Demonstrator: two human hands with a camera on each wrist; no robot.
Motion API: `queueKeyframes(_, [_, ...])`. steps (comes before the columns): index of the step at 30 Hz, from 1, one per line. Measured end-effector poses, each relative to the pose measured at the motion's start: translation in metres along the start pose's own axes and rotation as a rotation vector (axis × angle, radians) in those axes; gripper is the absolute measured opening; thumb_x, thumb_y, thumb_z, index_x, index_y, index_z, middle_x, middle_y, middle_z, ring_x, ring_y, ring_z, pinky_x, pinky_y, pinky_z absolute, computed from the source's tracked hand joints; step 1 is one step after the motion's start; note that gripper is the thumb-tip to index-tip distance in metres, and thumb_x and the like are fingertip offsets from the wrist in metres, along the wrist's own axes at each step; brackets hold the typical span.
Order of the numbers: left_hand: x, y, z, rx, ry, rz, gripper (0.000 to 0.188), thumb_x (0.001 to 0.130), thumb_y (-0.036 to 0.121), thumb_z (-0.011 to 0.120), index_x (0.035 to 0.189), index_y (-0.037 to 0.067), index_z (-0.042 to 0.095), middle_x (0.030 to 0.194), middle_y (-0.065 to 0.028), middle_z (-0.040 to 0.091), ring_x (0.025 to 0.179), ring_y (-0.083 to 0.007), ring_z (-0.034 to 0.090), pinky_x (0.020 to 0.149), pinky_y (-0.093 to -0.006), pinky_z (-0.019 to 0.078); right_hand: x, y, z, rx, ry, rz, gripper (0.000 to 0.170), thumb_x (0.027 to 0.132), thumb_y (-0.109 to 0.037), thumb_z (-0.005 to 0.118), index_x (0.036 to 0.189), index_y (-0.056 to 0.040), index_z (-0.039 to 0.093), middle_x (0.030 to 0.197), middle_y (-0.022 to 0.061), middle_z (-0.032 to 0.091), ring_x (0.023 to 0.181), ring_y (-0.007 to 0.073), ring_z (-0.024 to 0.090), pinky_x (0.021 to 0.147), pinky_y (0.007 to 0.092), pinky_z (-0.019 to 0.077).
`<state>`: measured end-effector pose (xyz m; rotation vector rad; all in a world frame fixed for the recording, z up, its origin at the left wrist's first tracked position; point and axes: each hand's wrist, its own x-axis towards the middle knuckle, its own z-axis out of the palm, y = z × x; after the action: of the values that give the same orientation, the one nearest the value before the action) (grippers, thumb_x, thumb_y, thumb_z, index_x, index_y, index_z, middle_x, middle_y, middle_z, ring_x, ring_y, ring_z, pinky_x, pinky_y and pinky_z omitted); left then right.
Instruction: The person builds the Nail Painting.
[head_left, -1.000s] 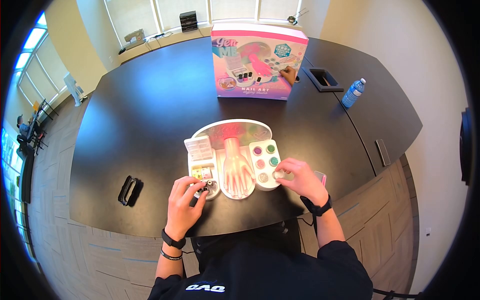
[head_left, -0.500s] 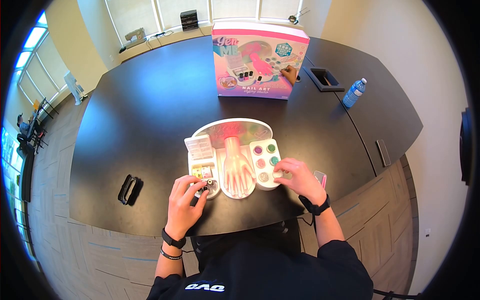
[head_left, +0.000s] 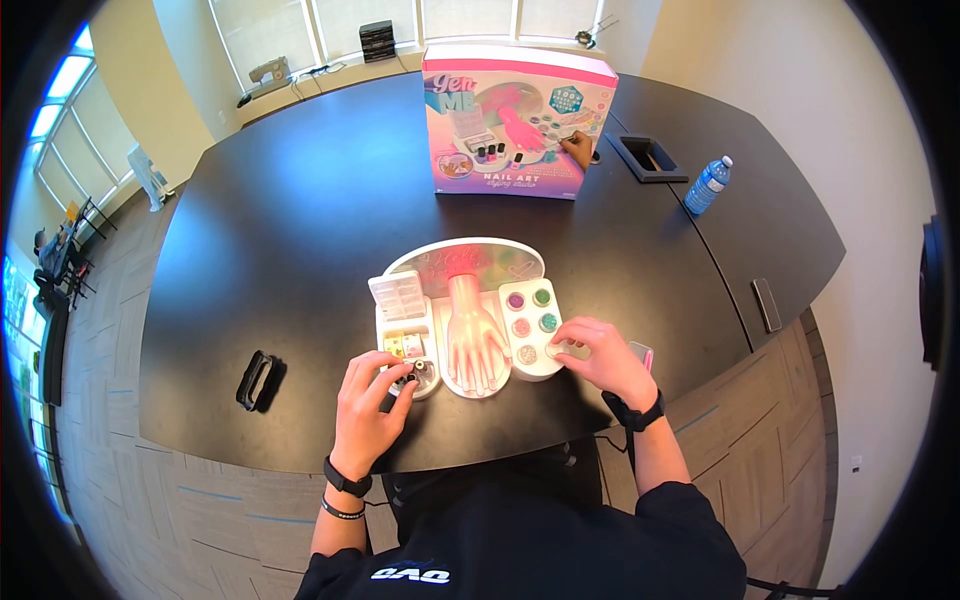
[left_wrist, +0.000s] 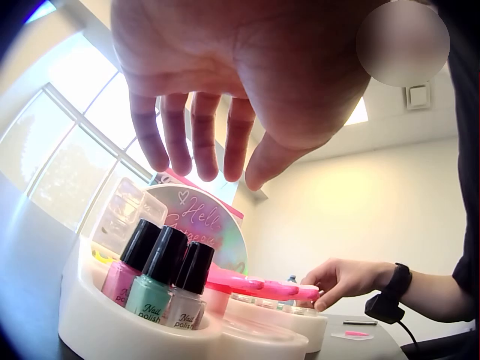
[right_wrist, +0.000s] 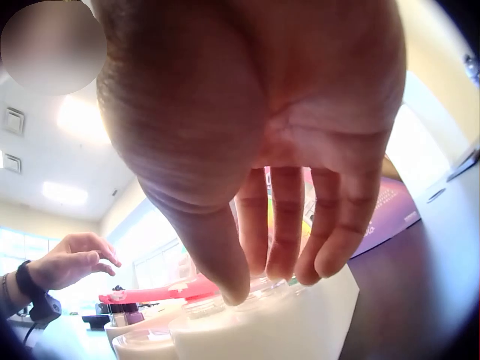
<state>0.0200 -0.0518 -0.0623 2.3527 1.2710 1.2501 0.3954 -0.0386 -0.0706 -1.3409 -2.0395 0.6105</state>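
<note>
A white nail art station (head_left: 440, 310) stands near the table's front edge, with a pink model hand (head_left: 475, 345) palm down in its middle. My left hand (head_left: 368, 400) hovers over its left section, fingers loosely bent and holding nothing. Below those fingers, in the left wrist view, stand pink, green and clear nail polish bottles (left_wrist: 159, 274) with black caps. On the right section, my right hand (head_left: 603, 358) pinches a small round jar (head_left: 554, 350) at the front right slot, mostly hidden by the fingers. Other glitter jars (head_left: 521, 327) sit in the slots beside it.
Behind the station stands a large pink box (head_left: 520, 130). A water bottle (head_left: 709, 186) and a phone (head_left: 766, 305) are at the right, near a table recess (head_left: 648, 160). A black case-like object (head_left: 260, 380) lies at the left, and a small pink item (head_left: 645, 353) beyond my right hand.
My right hand shifts slightly at the front right slot, and the jar that showed between its fingers a second ago sits lower. The left hand stays in place.
</note>
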Motion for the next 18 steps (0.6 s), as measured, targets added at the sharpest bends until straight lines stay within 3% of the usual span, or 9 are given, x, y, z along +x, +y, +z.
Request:
queueKeyframes(11, [-0.0018, -0.002, -0.0019, -0.003, 0.012, -0.009, 0.028, 0.083, -0.003, 0.084, 0.109, 0.002, 0.074, 0.116, -0.0132, 0.071, 0.112, -0.0358, 0.067, 0.097, -0.0457, 0.0555, -0.0004, -0.0015, 0.0038, 0.032, 0.031, 0.038, 0.02, 0.087, -0.006, 0.082, 0.105, -0.0041, 0.075, 0.102, 0.0103, 0.073, 0.084, 0.0268, 0.068, 0.08, 0.0389, 0.0577])
queueKeyframes(18, [-0.0024, -0.0023, -0.0005, -0.002, 0.014, -0.006, 0.028, 0.083, -0.003, 0.083, 0.109, 0.002, 0.075, 0.116, -0.0133, 0.071, 0.112, -0.0356, 0.067, 0.097, -0.0454, 0.0556, -0.0018, -0.0028, 0.0029, 0.037, 0.03, 0.064, 0.021, 0.088, -0.007, 0.083, 0.106, -0.0037, 0.074, 0.104, 0.0105, 0.074, 0.085, 0.0264, 0.069, 0.081, 0.0388, 0.0577])
